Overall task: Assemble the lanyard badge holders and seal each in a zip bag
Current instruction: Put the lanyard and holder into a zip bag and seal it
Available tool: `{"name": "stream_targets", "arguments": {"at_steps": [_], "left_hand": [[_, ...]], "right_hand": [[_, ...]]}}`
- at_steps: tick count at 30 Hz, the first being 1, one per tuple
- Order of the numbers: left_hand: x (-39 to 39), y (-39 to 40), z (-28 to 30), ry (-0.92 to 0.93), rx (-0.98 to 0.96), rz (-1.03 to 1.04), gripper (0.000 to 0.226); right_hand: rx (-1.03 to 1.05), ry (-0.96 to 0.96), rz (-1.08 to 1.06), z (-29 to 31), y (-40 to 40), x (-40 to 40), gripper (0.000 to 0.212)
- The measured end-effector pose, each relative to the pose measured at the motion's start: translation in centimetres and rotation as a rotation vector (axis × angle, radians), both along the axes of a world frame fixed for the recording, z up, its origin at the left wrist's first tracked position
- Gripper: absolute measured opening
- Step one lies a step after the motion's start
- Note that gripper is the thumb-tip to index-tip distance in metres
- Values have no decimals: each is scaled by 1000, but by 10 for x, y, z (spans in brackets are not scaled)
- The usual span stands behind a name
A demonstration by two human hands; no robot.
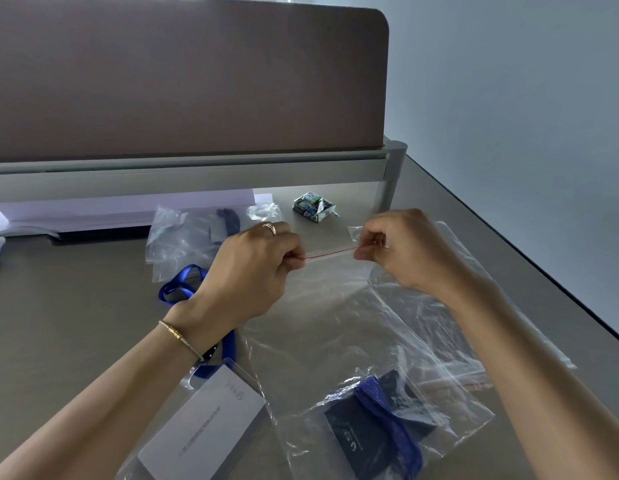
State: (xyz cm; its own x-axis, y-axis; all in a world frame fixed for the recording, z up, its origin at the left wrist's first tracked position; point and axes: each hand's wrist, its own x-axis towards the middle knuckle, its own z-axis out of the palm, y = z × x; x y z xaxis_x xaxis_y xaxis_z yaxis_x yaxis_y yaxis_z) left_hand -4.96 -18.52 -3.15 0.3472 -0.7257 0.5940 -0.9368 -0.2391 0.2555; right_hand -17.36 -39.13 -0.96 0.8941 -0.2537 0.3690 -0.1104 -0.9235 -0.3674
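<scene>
surface [76, 323]: plain grey-beige, no pattern
partition panel [180, 74]: muted brown-mauve, with a pale grey rail beneath
wall [526, 81]: pale blue-grey
zip bag [329, 306]: clear, with a thin red line along its top edge
lanyard [178, 287]: bright blue
badge holder [204, 424]: clear sleeve over a white card with small grey print
packed bag [374, 434]: clear, showing a dark navy card with white markings and a blue strap
small packet [313, 206] near the far edge: white printed with green and blue
bracelet [178, 336]: gold and silver
ring [270, 228]: silver and gold
</scene>
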Motion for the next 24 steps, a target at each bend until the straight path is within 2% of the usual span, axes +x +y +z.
{"name": "stream_targets", "arguments": {"at_steps": [6, 11, 13, 18, 21, 24], "left_hand": [[0, -1, -2, 26, 6, 14, 8], [-6, -3, -1, 31, 23, 1, 40], [-8, -4, 3, 16, 32, 23, 46], [-29, -3, 13, -13, 107, -40, 31], [-49, -5, 19, -18, 162, -99, 22], [-70, -8, 26, -20, 217, -148, 23]], "right_hand": [[-14, 21, -37, 1, -3, -1, 22], [-61, 11, -150, 10, -24, -11, 12], [-85, 32, -202, 12, -30, -16, 7], [-109, 72, -253, 17, -25, -19, 23], [-63, 62, -174, 32, -6, -23, 12], [-33, 99, -111, 43, 13, -34, 3]]}}
